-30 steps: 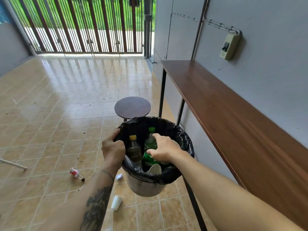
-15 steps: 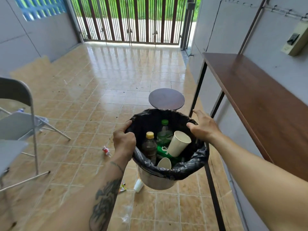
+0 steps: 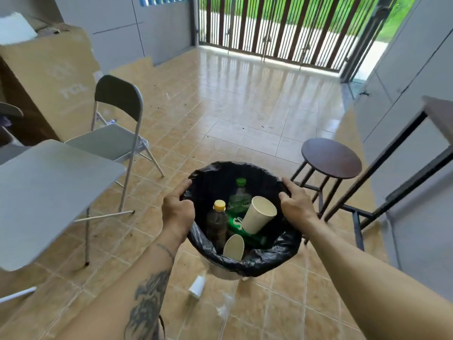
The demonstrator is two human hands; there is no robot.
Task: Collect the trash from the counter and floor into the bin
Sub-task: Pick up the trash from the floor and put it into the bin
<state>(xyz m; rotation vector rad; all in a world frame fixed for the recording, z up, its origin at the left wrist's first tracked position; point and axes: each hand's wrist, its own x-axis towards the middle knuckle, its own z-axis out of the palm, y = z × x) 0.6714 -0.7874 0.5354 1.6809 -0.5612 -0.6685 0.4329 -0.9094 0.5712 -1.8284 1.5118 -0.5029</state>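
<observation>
Gripping the bin (image 3: 247, 263) rim, left hand (image 3: 177, 213) and right hand (image 3: 296, 207) hover over tiled floor (image 3: 245, 119) beside a stool (image 3: 331, 158).

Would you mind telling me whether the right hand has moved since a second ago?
Yes: the right hand left the bottles inside and now grips the bin rim on the stool side.

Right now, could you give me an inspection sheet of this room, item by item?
Surface: tiled floor, dirt specks.
Job's things: bin with black liner, carried; inside, two bottles, a green can, two cups.
Clutter: white cup lying on the floor below the bin.
Hands: left hand and right hand grip the bin's rim.
Cables: nothing seen.
Surroundings: folding chairs, stool, cardboard, barred gate.
</observation>
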